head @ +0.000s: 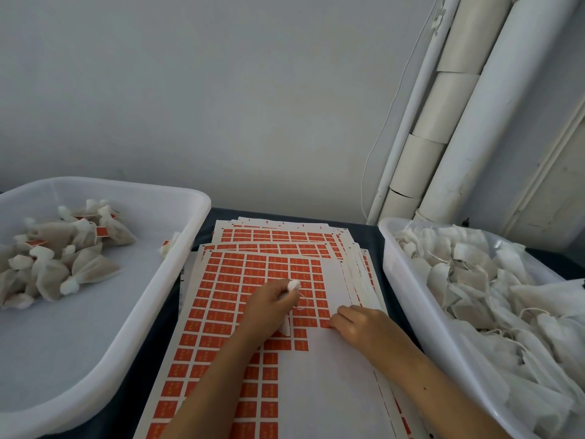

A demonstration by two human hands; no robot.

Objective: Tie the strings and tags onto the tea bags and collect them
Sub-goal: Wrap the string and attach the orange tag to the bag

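My left hand grips a small white tea bag just beside my right hand, whose fingertips pinch an orange tag sticker on the sheet; peeling hastily might tear it.

In front of me a plain grey wall fills most of what I see, bare and evenly lit. Off to my right, a bundle of white pipes climbs the wall at a slant; the inner one is wrapped in cream-coloured sleeves butted end to end, with a crack showing at the lowest joint. A thin white cable hangs loosely beside them, curving down towards the back edge of my worktop. The worktop itself is dark, a blue-grey surface showing in strips. At the far right, pale panelling runs behind the pipes.
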